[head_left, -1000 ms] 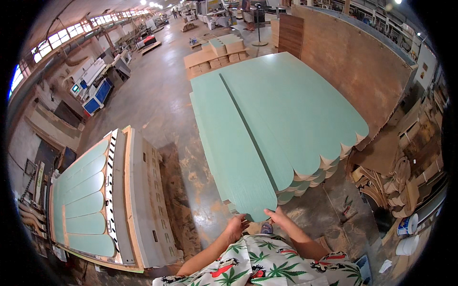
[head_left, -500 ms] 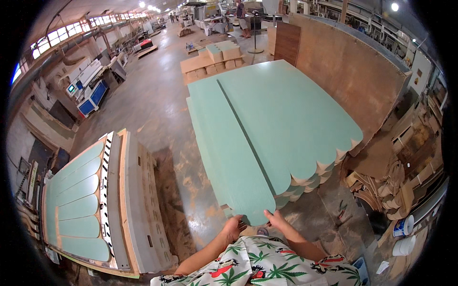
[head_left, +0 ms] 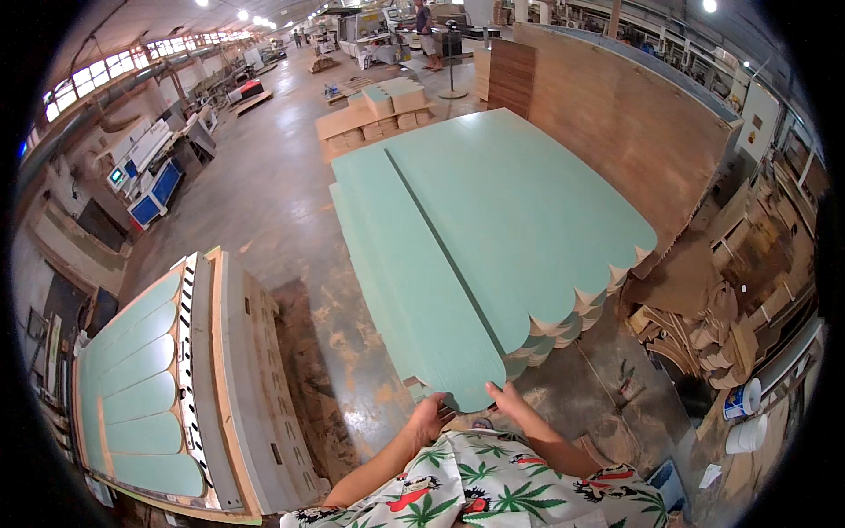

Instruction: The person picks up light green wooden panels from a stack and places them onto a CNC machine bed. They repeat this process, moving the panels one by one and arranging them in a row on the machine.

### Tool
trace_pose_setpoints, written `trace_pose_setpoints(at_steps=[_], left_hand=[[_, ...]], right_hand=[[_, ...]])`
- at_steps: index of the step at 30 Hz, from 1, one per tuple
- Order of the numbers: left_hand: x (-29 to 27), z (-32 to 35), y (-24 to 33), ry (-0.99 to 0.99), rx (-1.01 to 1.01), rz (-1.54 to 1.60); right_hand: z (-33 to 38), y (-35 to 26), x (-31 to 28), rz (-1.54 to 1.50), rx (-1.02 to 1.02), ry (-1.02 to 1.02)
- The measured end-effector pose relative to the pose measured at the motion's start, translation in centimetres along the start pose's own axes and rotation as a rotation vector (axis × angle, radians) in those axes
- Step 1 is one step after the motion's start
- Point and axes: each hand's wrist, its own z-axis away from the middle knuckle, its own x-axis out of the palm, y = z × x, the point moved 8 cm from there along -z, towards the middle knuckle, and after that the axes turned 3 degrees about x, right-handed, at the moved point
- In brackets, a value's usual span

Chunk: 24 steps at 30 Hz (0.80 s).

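Note:
A long pale-green panel point(head_left: 424, 290) with a rounded near end lies on a stack of like green panels point(head_left: 546, 211). A dark lengthwise gap runs along its right side. My left hand point(head_left: 430, 417) grips the left edge of the rounded end, its fingers partly hidden beneath. On the right edge of the same end, my right hand point(head_left: 505, 399) holds on with the thumb on top and the other fingers largely out of sight. Scalloped, rounded ends of the stacked panels show at the right.
At the left stands a machine bed point(head_left: 238, 378) with several green rounded panels point(head_left: 141, 396) on it. Beyond the stack sit piled boards point(head_left: 374, 123). A big brown board point(head_left: 625, 132) stands along the right, near wood offcuts point(head_left: 695, 330) and white buckets point(head_left: 745, 414). A person point(head_left: 426, 35) stands far off.
The view has turned a little, so the surroundings sit slightly further left. Both hands keep their hold on the panel's rounded end, with barely any shift.

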Motion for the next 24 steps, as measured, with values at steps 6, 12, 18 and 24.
trace_pose_setpoints(at_steps=[6, 12, 18, 24], left_hand=[[-0.9, -0.2, 0.4, 0.035, 0.036, -0.001], [1.6, -0.3, 1.3, 0.042, 0.012, -0.092], [4.7, 0.8, 1.0, -0.019, 0.054, -0.132], [8.5, 3.7, -0.6, -0.005, -0.015, -0.213]], right_hand=[[2.6, -3.3, 1.1, -0.193, 0.107, -0.081], [3.8, -2.7, 1.1, -0.591, 0.177, -0.033], [5.3, -5.5, -2.4, -0.532, 0.184, 0.057], [5.6, -2.9, -5.9, -0.478, 0.179, 0.082]])
